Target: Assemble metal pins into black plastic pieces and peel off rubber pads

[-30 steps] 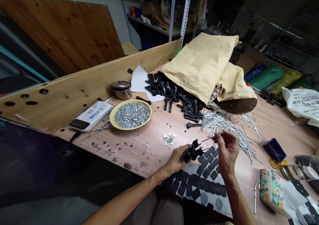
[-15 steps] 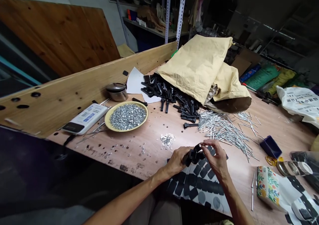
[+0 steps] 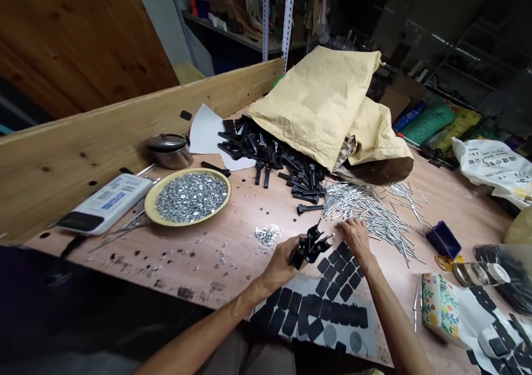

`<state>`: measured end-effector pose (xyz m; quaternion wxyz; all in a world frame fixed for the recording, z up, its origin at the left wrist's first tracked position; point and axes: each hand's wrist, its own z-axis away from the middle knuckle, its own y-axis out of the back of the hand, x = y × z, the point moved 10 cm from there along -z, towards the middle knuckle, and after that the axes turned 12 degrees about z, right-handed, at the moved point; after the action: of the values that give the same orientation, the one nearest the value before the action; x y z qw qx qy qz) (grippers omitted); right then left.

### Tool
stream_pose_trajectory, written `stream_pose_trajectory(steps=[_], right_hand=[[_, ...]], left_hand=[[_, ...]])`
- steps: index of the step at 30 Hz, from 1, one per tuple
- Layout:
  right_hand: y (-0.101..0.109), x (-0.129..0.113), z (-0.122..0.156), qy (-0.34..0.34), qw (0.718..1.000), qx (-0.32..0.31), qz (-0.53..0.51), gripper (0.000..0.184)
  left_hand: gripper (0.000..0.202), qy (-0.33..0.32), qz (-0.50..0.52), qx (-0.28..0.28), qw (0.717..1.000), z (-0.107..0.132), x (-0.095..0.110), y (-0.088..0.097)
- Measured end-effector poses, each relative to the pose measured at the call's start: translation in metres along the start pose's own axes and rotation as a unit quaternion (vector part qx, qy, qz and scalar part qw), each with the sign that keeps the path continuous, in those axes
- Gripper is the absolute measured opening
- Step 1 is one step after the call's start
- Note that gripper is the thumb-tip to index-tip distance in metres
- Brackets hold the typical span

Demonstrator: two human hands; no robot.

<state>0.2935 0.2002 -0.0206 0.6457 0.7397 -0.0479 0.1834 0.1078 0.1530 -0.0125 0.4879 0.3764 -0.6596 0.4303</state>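
Observation:
My left hand [image 3: 284, 258] is closed around a bundle of black plastic parts [image 3: 310, 245], held just above the table's near edge. My right hand [image 3: 353, 234] reaches into the near edge of a spread pile of thin metal pins [image 3: 369, 211], fingers curled down on them; whether it grips one I cannot see. A small heap of silver washers [image 3: 267, 236] lies just left of my left hand. Under both hands lies a white sheet with black pads [image 3: 328, 297].
A yellow plate of washers [image 3: 188, 197] sits at left beside a white device [image 3: 103, 203] and a steel pot [image 3: 168, 149]. A tan paper sack [image 3: 328, 106] spills black parts [image 3: 274, 156]. A blue box [image 3: 443, 239], a floral box [image 3: 440, 306] and a white bag [image 3: 494, 167] are at right.
My right hand left the black parts in my left hand and went forward to the pin pile. The view shifted left and down.

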Motion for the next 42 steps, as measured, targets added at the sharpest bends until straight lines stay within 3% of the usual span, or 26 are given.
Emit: stream_pose_trajectory(steps=[4, 7, 9, 12, 15, 17, 21, 30, 34, 40, 42], right_hand=[[-0.001, 0.004, -0.004, -0.001, 1.0, 0.017, -0.014, 0.022], [0.022, 0.021, -0.001, -0.043, 0.987, 0.11, -0.113, 0.023], [0.05, 0.038, 0.009, -0.102, 0.947, 0.205, -0.228, 0.019], [0.087, 0.056, 0.032, -0.206, 0.842, 0.295, -0.403, 0.019], [0.115, 0.045, 0.05, -0.256, 0.749, 0.297, -0.533, 0.023], [0.129, 0.029, 0.055, -0.248, 0.733, 0.273, -0.571, 0.023], [0.137, 0.005, 0.057, -0.215, 0.76, 0.245, -0.562, 0.018], [0.156, -0.006, 0.065, -0.113, 0.846, 0.32, -0.412, 0.003], [0.162, -0.012, 0.066, -0.083, 0.86, 0.331, -0.379, 0.003], [0.155, -0.03, 0.057, -0.029, 0.881, 0.271, -0.386, 0.004], [0.152, -0.02, 0.056, -0.037, 0.886, 0.268, -0.375, 0.011]], left_hand=[[0.031, 0.053, 0.076, -0.004, 0.996, -0.002, -0.014, -0.004], [0.032, 0.105, 0.134, 0.033, 0.985, -0.003, -0.029, 0.001], [0.03, 0.127, 0.163, 0.055, 0.977, -0.005, -0.037, 0.005], [0.028, 0.145, 0.166, 0.076, 0.973, -0.007, -0.041, 0.01], [0.027, 0.148, 0.143, 0.087, 0.975, -0.007, -0.037, 0.011], [0.028, 0.142, 0.13, 0.085, 0.978, -0.007, -0.03, 0.008], [0.033, 0.125, 0.114, 0.06, 0.984, -0.007, -0.014, -0.004], [0.045, 0.087, 0.043, 0.024, 0.995, -0.011, -0.009, -0.014], [0.044, 0.063, 0.015, 0.014, 0.998, -0.011, -0.007, -0.016], [0.034, 0.094, -0.035, 0.034, 0.994, -0.012, -0.011, -0.009], [0.031, 0.085, -0.017, 0.043, 0.995, -0.012, -0.01, -0.006]])
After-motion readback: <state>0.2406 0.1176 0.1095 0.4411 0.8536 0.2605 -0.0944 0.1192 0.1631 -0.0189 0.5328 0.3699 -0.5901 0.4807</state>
